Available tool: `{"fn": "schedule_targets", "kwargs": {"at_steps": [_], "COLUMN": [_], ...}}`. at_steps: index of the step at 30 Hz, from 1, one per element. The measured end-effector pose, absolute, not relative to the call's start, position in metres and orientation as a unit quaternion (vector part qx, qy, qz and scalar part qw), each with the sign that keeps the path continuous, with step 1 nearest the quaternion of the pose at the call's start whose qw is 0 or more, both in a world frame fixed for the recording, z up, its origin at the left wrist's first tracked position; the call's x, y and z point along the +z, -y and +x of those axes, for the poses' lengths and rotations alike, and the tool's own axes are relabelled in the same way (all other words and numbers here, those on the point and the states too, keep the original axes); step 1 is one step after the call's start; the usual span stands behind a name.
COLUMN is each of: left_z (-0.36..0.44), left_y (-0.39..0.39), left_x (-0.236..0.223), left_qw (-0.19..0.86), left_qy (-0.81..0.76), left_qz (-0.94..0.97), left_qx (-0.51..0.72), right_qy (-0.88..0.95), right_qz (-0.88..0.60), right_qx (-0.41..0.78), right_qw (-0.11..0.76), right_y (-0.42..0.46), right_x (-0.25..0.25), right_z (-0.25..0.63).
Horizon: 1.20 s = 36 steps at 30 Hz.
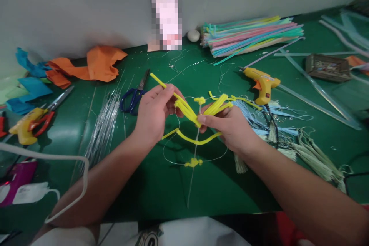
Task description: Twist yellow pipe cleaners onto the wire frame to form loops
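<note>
Between my hands is a bow-like bundle of folded yellow pipe cleaners (pixel 188 112). My left hand (pixel 155 111) is closed on a yellow pipe cleaner whose free end sticks out at upper left. At the bundle's middle, the thumb and fingers of my right hand (pixel 230 125) pinch the pipe cleaners. A thin wire stem (pixel 190 184) runs down below the pinch. Curved wire loops with small yellow knots (pixel 193 162) surround it. One more yellow pipe cleaner (pixel 198 143) curves beneath the hands. My left fingertips are partly hidden behind the bundle.
Blue-handled scissors (pixel 131 98) and silver wires (pixel 104 123) lie left. A yellow glue gun (pixel 263 82), tassels (pixel 314 153) and a small box (pixel 327 67) are right. Colourful pipe cleaners (pixel 250 36) lie behind, near a phone (pixel 167 19). Orange paper (pixel 100 63) and red-handled scissors (pixel 43 125) are far left.
</note>
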<state>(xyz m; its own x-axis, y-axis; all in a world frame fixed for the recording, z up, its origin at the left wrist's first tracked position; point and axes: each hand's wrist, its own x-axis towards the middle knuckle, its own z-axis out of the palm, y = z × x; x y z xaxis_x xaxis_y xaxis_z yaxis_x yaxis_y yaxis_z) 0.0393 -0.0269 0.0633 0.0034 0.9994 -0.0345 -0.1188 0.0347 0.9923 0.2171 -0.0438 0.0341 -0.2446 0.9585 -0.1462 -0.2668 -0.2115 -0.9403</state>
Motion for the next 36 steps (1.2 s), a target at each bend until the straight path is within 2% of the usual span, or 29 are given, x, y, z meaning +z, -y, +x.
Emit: {"fn": "schedule_targets", "kwargs": {"at_steps": [8, 29, 36], "left_z": [0.0422, 0.0410, 0.0401], "left_y": [0.0289, 0.0332, 0.0306], "left_x": [0.0624, 0.0635, 0.0611], "left_qw": [0.566, 0.462, 0.505], "left_qy": [-0.457, -0.498, -0.476], "left_qz": [0.447, 0.547, 0.502], "left_qx": [0.521, 0.490, 0.516], "right_qy": [0.423, 0.436, 0.450], "right_qz": [-0.380, -0.433, -0.420], "right_qx": [0.694, 0.654, 0.643], "right_qw": [0.442, 0.442, 0.456], "right_y": [0.0450, 0.0485, 0.0486], "right_x": [0.0320, 0.0275, 0.0244], "right_z": [0.2180, 0.2167, 0.2177]}}
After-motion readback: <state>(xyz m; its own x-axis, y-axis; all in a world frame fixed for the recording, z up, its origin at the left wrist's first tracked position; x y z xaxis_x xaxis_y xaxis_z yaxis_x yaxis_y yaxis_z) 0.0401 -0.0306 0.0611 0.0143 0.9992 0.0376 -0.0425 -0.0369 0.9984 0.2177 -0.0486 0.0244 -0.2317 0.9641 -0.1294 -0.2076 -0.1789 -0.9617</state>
